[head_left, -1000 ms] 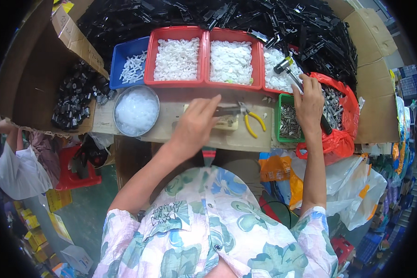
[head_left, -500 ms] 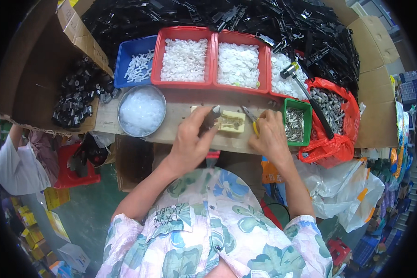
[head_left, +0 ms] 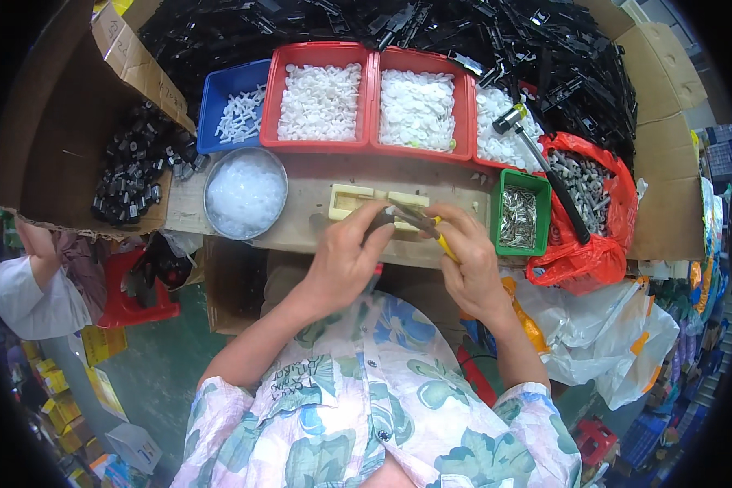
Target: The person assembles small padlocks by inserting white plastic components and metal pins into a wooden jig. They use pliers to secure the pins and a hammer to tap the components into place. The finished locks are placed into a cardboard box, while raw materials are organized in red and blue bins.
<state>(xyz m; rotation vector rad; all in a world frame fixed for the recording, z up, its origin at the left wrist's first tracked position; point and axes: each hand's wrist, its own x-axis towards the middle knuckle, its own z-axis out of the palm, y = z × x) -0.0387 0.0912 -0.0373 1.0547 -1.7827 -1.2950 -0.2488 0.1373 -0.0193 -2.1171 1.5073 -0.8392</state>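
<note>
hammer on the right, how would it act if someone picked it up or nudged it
The hammer probably feels head-heavy: chunky head, slim shaft. It looks stiff, shaft and black grip running straight. Nudged, it might shift, since its head lies over loose white pieces.

Bench (head_left: pixel 309 180) well lit; glints on blk parts (head_left: pixel 573 93); white pcs (head_left: pixel 320 102) nr washed out; fisheye bend, dk corners, edges soft.

Block (head_left: pixel 348 200) lies right of bowl (head_left: pixel 285 192), left of pin tub (head_left: pixel 520 251)
</note>
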